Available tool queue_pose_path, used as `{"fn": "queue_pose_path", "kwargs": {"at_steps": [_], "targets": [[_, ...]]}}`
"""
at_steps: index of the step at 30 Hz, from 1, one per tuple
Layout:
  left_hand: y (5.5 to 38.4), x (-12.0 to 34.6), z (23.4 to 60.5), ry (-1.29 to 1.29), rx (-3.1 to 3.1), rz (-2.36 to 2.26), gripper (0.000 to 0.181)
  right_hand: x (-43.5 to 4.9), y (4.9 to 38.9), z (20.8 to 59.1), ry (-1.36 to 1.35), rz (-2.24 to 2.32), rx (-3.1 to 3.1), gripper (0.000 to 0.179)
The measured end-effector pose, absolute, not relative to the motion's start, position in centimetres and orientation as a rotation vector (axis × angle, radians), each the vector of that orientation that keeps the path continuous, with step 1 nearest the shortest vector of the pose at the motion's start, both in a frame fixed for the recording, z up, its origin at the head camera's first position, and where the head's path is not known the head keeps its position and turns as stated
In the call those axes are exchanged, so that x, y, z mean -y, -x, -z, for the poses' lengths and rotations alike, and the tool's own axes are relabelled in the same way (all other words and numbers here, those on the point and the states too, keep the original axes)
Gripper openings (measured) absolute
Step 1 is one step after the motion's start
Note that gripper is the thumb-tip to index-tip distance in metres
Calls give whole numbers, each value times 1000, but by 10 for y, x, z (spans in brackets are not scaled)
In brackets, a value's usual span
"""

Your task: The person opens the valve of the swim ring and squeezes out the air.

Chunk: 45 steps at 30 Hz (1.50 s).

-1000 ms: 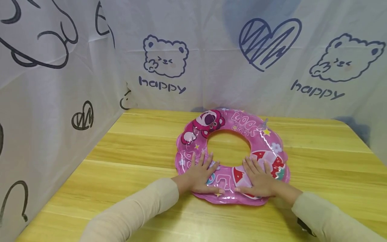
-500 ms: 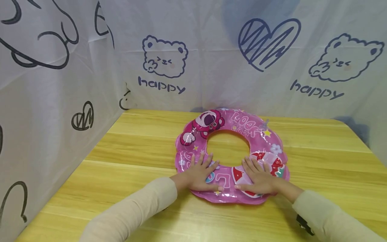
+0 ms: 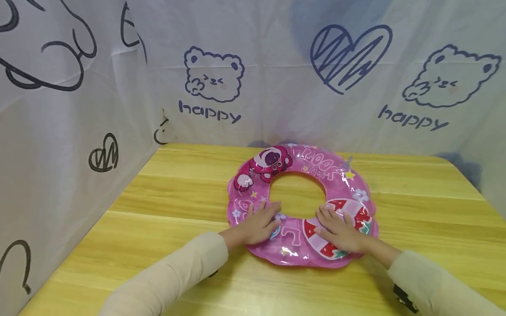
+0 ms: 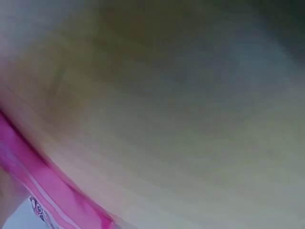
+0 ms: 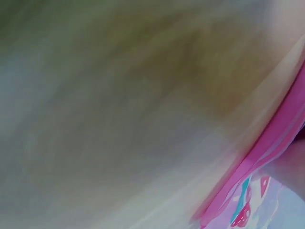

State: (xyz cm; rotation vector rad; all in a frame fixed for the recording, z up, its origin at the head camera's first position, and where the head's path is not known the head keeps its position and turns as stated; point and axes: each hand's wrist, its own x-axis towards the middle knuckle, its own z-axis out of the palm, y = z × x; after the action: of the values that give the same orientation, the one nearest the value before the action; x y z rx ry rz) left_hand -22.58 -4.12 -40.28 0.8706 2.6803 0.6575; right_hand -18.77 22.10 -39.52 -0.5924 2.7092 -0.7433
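Note:
A pink inflatable swim ring [image 3: 290, 243] lies flat on the wooden table, printed with a bear, letters, stars and strawberry shapes. On its near left part rests my left hand [image 3: 257, 226], fingers spread and pointing toward the hole. My right hand [image 3: 343, 232] lies over the strawberry print on the near right part, its fingers extended. A clear valve [image 3: 348, 163] sticks up at the ring's far right. In the left wrist view the ring's pink edge [image 4: 52, 186] shows at the lower left; the right wrist view has its edge [image 5: 252, 162] at the lower right.
The yellow wood-grain table [image 3: 166, 188] extends around the ring on all sides. A white cloth with drawn bears and hearts [image 3: 276, 105] hangs behind it, close to the ring's far edge. More cloth [image 3: 79, 145] borders the table on the left.
Both thumbs have moved from the ring's near edge toward the other fingers. The left hand has turned slightly, and the ring has barely shifted.

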Motion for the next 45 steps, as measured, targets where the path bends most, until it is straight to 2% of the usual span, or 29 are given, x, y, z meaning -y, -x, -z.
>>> {"fn": "queue_pose_path", "kwargs": {"at_steps": [5,9,12,15,18,21,33,45], "targets": [[230,43,399,-970,-2891,-691,45,-220,184,395,701,574,-2970,67],[237,47,397,-1081,-3113,-574,42,-221,186,393,672,497,-3179,75],[247,51,396,-1016,-3256,-462,50,-227,193,392,554,562,-3296,86],[259,56,395,-882,-3337,-338,66,-237,201,392,415,645,-3343,96],[270,61,395,-793,-3331,-274,83,-248,211,393,305,690,-3315,101],[278,66,396,-732,-3264,-271,92,-256,219,396,217,734,-3248,103],[290,69,402,-650,-3176,-131,95,-259,238,404,167,537,-3150,102],[287,64,396,-638,-2990,-110,90,-263,247,404,191,508,-2921,103]]}}
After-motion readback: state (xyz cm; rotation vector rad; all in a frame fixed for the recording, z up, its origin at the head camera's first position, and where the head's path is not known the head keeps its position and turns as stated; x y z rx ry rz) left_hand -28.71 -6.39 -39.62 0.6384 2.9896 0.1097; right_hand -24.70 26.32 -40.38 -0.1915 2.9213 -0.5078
